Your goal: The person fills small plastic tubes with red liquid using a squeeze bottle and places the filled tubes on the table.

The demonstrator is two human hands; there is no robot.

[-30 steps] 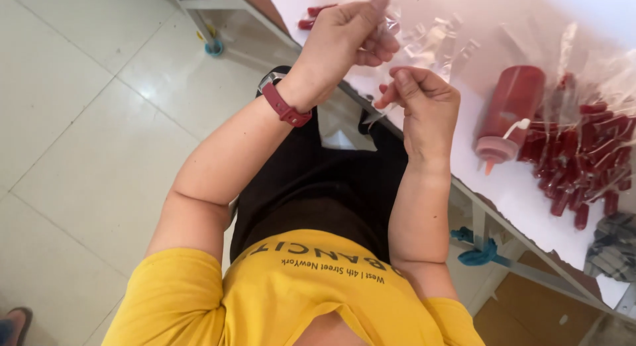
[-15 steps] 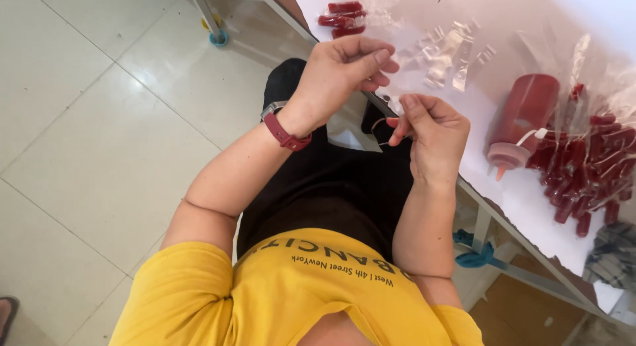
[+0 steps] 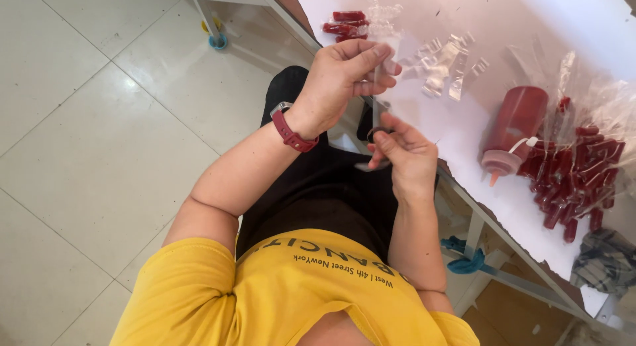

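At centre, left hand (image 3: 341, 81) and right hand (image 3: 401, 157) pinch a clear sleeve (image 3: 379, 111) between fingertips, seemingly unfilled; filled red tubes (image 3: 573, 177) are piled at 3 o'clock by the bottle (image 3: 513, 131), empty sleeves (image 3: 447, 68) waiting at 1 o'clock

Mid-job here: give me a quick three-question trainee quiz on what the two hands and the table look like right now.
1. True or false: the squeeze bottle on the white table lies with its nozzle toward the person.
2. Which wrist wears the red band? A) left B) right
3. What do both hands hold between them?

Key:
1. True; it lies on its side, its tip toward the table's near edge.
2. A; it sits on the left hand.
3. A clear plastic strip, pinched by the left hand above and the right hand below.
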